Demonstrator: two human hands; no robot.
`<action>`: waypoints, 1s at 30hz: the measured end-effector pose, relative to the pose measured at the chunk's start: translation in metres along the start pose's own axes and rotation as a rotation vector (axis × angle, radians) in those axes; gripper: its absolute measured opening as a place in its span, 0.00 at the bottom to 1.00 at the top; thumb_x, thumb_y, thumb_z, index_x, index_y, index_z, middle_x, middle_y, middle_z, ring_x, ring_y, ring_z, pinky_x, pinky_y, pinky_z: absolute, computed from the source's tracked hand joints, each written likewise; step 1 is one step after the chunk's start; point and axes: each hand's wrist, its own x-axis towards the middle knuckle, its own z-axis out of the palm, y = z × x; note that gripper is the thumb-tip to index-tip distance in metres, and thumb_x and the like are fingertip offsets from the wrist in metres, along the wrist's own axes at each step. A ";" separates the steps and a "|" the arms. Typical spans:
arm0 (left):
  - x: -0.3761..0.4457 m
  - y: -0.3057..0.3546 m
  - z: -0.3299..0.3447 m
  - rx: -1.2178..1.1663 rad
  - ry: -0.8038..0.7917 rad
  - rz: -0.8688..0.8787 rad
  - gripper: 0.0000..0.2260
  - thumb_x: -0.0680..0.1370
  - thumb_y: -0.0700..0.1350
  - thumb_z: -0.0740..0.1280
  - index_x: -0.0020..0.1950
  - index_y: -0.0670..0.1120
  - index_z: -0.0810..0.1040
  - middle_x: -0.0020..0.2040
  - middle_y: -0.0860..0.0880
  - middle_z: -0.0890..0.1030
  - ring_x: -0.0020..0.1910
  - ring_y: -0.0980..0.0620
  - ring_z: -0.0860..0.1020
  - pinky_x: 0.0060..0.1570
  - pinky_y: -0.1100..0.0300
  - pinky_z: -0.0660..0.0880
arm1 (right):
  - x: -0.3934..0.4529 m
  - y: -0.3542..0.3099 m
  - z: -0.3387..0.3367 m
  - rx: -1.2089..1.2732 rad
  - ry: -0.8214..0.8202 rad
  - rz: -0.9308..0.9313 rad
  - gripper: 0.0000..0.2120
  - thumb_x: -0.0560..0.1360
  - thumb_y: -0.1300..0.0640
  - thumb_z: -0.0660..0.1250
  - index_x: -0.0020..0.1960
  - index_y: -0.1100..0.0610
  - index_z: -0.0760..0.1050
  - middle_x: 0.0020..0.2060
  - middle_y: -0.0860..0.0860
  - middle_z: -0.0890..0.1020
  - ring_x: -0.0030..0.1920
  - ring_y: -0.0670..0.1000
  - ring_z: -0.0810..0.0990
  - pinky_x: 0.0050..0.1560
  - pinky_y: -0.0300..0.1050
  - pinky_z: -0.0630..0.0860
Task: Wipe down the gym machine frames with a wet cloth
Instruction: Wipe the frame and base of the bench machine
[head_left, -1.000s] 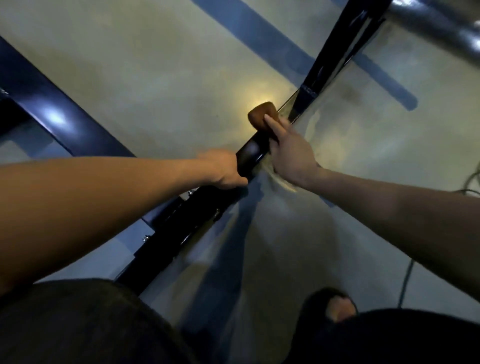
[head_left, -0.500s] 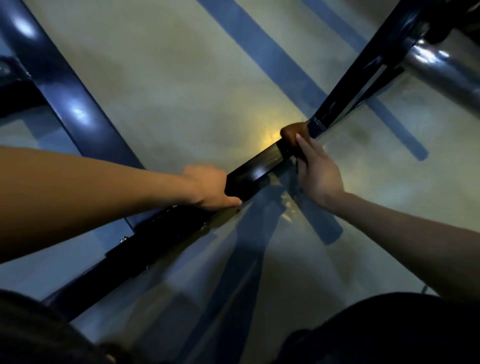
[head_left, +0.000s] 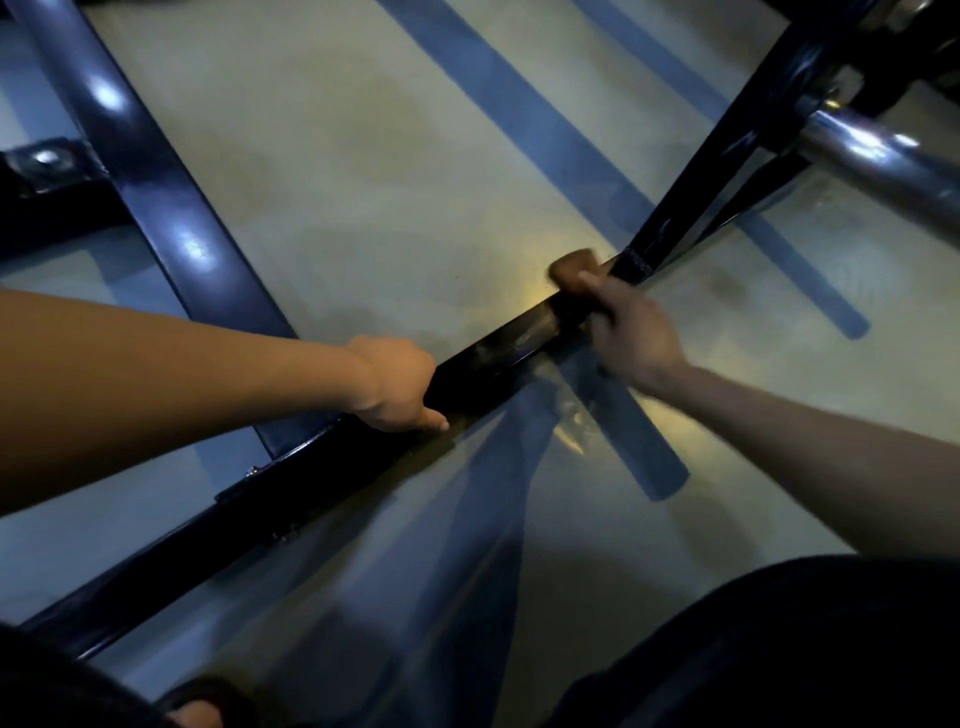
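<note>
Right hand (head_left: 631, 338): fingers curled over a brown cloth (head_left: 571, 266), pinning it on top of the black bar (head_left: 498, 353); blurred, so exact finger lay unclear. Left hand (head_left: 400, 384), further down the same bar toward the body, wraps it, thumb on the near face. Cloth looks soft, light, wadded, so I'd say it conforms to the bar and needs downward pressure, not a tight grip. Bar looks rigid, glossy, likely slick where wet. Beyond the cloth sits a frame joint (head_left: 636, 265); floor (head_left: 363, 182) below.
</note>
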 end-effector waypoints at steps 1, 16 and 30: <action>-0.001 0.001 -0.002 0.013 0.003 0.003 0.31 0.75 0.71 0.65 0.64 0.47 0.78 0.60 0.45 0.83 0.58 0.41 0.81 0.46 0.55 0.75 | -0.017 -0.010 0.009 0.007 -0.036 -0.131 0.27 0.81 0.58 0.61 0.79 0.45 0.67 0.77 0.51 0.71 0.73 0.57 0.74 0.70 0.50 0.71; -0.004 0.009 -0.008 0.062 -0.021 -0.017 0.28 0.77 0.69 0.64 0.64 0.47 0.75 0.62 0.43 0.81 0.60 0.40 0.80 0.51 0.53 0.76 | -0.042 -0.025 0.027 0.039 -0.006 -0.139 0.29 0.80 0.57 0.62 0.80 0.44 0.65 0.79 0.50 0.68 0.73 0.55 0.73 0.70 0.51 0.74; 0.004 0.012 -0.013 0.055 -0.014 -0.035 0.29 0.76 0.69 0.65 0.58 0.44 0.80 0.57 0.43 0.83 0.56 0.40 0.81 0.47 0.55 0.76 | -0.030 -0.030 0.023 0.034 0.014 -0.152 0.29 0.79 0.57 0.63 0.79 0.44 0.68 0.77 0.50 0.72 0.72 0.54 0.74 0.68 0.51 0.75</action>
